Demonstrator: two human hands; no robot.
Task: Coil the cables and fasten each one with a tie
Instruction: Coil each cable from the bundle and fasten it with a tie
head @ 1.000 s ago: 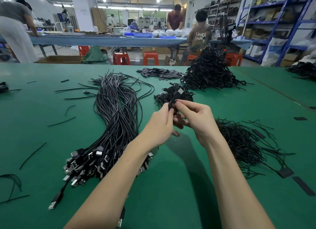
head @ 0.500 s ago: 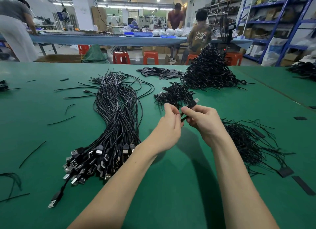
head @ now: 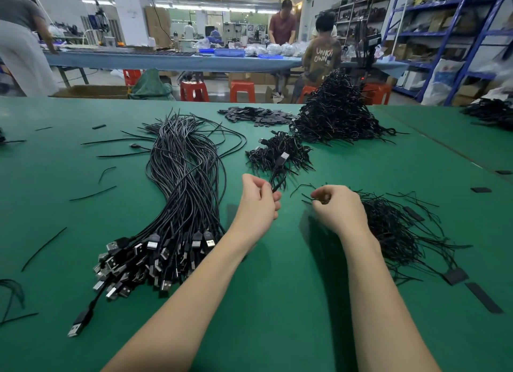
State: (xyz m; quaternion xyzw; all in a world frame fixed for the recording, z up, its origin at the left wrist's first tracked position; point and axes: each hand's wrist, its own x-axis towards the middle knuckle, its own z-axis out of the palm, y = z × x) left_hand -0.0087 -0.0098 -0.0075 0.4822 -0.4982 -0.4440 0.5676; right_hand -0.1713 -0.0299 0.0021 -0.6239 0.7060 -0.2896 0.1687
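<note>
Left hand (head: 259, 202) pinches the coiled black USB cable (head: 278, 174) upright, keeping loops gathered; right hand (head: 337, 209), fingers curled, picks at the near-right heap of thin black wire ties (head: 394, 227), presumably for fastening.

Loose cables (head: 183, 183) left, ties (head: 394, 227) right (bundled pile (head: 336, 119) behind).

Bare green table (head: 277, 302) lies open just nearer than the loose cable bundle (head: 180, 194). Right of the bundle, a tie pile (head: 394, 227) blocks; beyond, coiled-cable heaps (head: 336, 116) block.
</note>
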